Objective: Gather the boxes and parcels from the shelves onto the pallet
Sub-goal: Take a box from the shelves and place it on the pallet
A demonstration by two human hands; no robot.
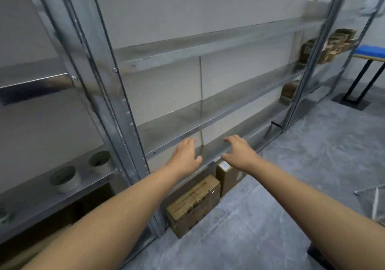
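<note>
My left hand [186, 155] and right hand [239, 155] are spread and empty; the box [193, 205] and narrow box [227, 176] below them sit under the shelf [210, 153], so lifting early could jam one.

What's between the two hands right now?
Head view: a thin clear upright divider, with metal shelf behind it. Left hand and right hand both hold nothing.
</note>
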